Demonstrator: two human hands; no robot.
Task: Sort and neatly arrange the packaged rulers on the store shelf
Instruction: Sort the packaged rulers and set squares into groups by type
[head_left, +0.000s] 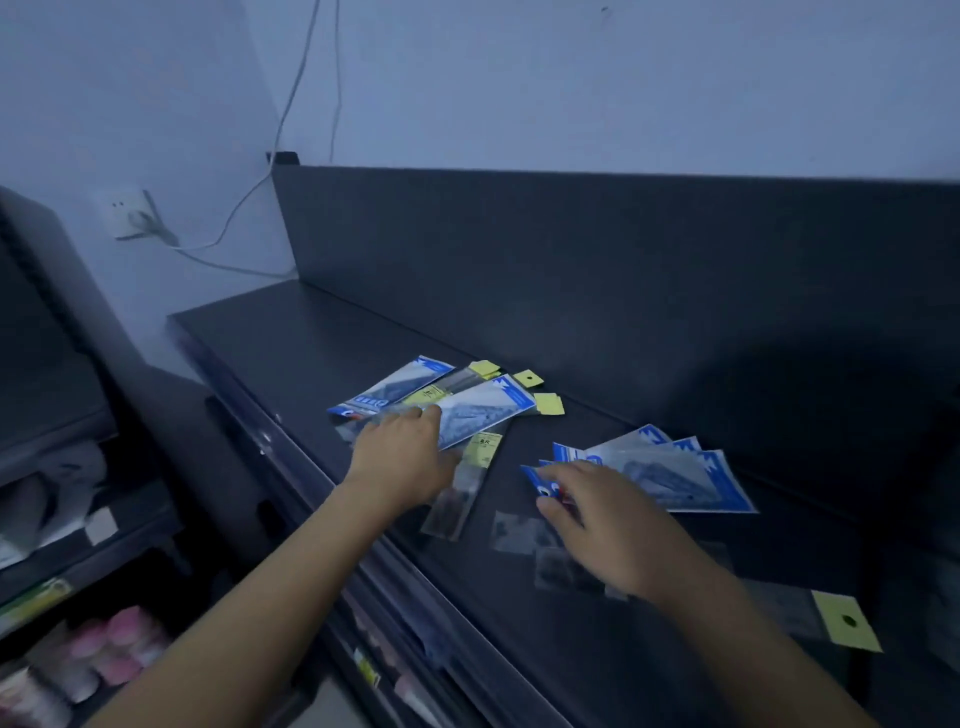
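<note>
Dimly, a fan of blue ruler packs (675, 478) lay mid-shelf (311, 332), its near ends under the right grip (597, 514), pinch or mere touch unclear. The left grip (405, 452) rested flat, fingers straight, on a mixed pile (483, 405) whose clear packs barely showed.

The dark shelf (291, 338) has an upright back panel. Near its middle lies a loose pile of ruler packs (483, 410), blue and yellow ones crossing each other. Toward the right end lies a fan of blue-edged packs (675, 478). One yellow-tagged pack (847, 621) lies near the front edge.
</note>
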